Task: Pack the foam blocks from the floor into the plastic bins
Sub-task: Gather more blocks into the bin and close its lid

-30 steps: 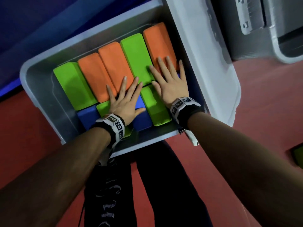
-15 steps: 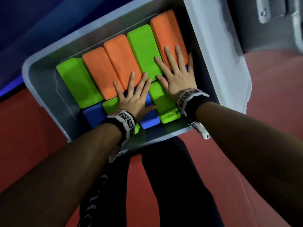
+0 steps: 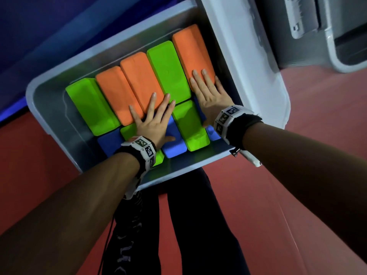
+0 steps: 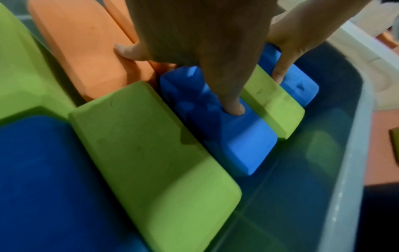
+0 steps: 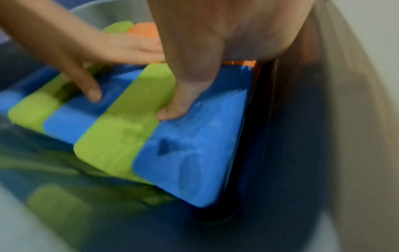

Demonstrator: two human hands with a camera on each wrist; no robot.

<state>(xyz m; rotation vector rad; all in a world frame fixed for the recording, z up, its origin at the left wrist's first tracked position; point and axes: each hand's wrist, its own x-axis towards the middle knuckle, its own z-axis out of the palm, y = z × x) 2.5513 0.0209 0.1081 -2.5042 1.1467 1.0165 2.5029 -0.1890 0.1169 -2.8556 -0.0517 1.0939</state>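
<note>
A translucent grey plastic bin (image 3: 49,112) on the red floor holds two rows of foam blocks. The back row runs green (image 3: 89,106), orange (image 3: 117,96), orange (image 3: 141,78), green (image 3: 168,68), orange (image 3: 192,54). The front row alternates blue (image 3: 174,143) and green (image 3: 190,126). My left hand (image 3: 153,118) lies flat with spread fingers across the orange blocks, its thumb (image 4: 233,109) on a blue block (image 4: 237,145). My right hand (image 3: 208,90) presses flat on the far-right orange block, its thumb (image 5: 170,112) on the right-hand blue block (image 5: 194,153).
A white lid-like panel (image 3: 248,66) stands along the bin's right side. Another grey plastic bin (image 3: 337,36) is at the far right. A blue mat (image 3: 59,26) lies behind the bin. My dark trouser legs (image 3: 188,225) are just in front of the bin.
My right hand has slid right, off the front green block onto the far-right orange and blue blocks. The left hand stays flat in much the same place.
</note>
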